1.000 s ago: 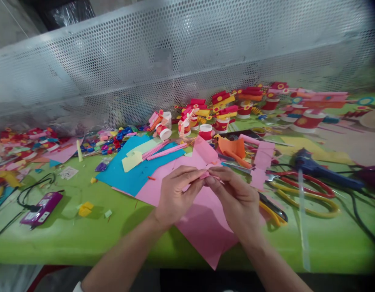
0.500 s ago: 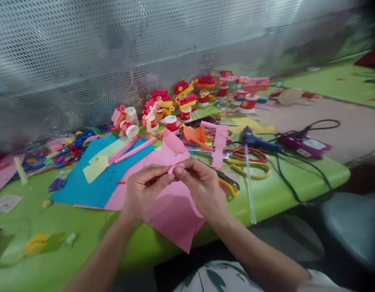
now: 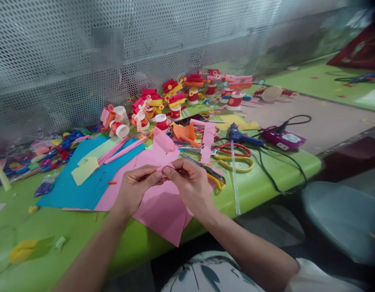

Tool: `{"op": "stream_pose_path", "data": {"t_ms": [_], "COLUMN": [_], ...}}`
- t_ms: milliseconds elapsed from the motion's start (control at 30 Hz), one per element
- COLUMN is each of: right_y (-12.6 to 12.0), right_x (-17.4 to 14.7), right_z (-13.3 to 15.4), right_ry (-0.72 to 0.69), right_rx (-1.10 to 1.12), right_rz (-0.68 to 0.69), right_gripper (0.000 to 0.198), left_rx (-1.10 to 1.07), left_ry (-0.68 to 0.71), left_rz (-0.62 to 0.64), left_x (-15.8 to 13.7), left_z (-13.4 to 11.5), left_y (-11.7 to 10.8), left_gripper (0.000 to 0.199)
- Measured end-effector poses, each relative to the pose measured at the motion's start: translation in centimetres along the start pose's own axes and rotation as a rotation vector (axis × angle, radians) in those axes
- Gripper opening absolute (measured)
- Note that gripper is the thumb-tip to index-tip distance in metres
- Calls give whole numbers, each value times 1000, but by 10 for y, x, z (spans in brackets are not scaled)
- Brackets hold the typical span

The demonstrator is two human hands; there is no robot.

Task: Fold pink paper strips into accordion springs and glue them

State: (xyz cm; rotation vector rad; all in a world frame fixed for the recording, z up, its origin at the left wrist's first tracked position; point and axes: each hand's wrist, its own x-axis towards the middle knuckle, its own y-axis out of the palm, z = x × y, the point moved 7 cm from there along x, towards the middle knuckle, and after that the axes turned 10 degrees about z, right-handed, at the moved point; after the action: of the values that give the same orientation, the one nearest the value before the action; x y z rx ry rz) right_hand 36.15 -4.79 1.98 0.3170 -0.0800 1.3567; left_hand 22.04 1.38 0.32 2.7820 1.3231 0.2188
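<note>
Pink paper piece [image 3: 163, 167], small and partly covered, is held up between both hands above the middle of the near side of the tabletop [image 3: 68, 227]. Along the back, the green surface is bordered by a perforated metal panel [image 3: 53, 61]. Beneath the hands, a pink sheet [image 3: 166, 215] is spread, its corner poked past the near edge; its left part is overlapped by a blue sheet [image 3: 62, 190]. Farther back, red-and-white paper cups [image 3: 235, 100] are lined up, most of them topped with coloured paper rolls. To the right, a blue glue gun [image 3: 245, 138] is placed near a purple box [image 3: 284, 138]. On the blue sheet, thin pink strips [image 3: 125, 151] are laid together, and a small orange-red scrap [image 3: 112, 182] is seen on the pink sheet. The paper piece is pinched by the fingers of the left hand [image 3: 134, 184] and of the right hand [image 3: 191, 188], thumbs and fingertips drawn close together; its exact shape cannot be told.
</note>
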Motion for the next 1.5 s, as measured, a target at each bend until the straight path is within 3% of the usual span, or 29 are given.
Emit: {"op": "stream_pose_path", "data": {"t_ms": [133, 333, 500, 567, 767, 867, 1033, 1233, 1333, 1500], "right_y": [-3, 1, -2, -15, -94, -120, -135, -171, -194, -211], "right_x": [-2, -7, -4, -4, -15, -18, -5, 10, 8, 1], "right_z": [13, 8, 12, 23, 71, 75, 68, 122, 140, 103], "right_ry": [-30, -18, 23, 1, -73, 32, 167, 94, 125, 325], "right_rx": [-36, 4, -261, -447, -1168, -1378, -1555, -1642, -1701, -1760], "right_rz": [-17, 10, 141, 195, 85, 126, 232, 26, -27, 149], "right_gripper": [12, 13, 28, 45, 24, 29, 31, 27, 27, 26], "left_rx": [-74, -3, -89, -189, -543, -647, -733, -682, -656, -607], "left_ry": [-1, 59, 48, 42, -22, -38, -120, -154, -166, -212], "left_rz": [-18, 13, -131, -199, -420, -511, -498, -502, -531, -545], "left_x": [-2, -5, -3, -1, 0, -4, -10, -12, -12, -11], "left_z": [-2, -12, -7, -3, 1, -4, -9, -13, -11, -1], "left_y": [6, 13, 1, -6, -27, -35, -29, -24, -27, -32], "left_gripper": [29, 12, 12, 14, 9, 5, 14, 18, 21, 18]}}
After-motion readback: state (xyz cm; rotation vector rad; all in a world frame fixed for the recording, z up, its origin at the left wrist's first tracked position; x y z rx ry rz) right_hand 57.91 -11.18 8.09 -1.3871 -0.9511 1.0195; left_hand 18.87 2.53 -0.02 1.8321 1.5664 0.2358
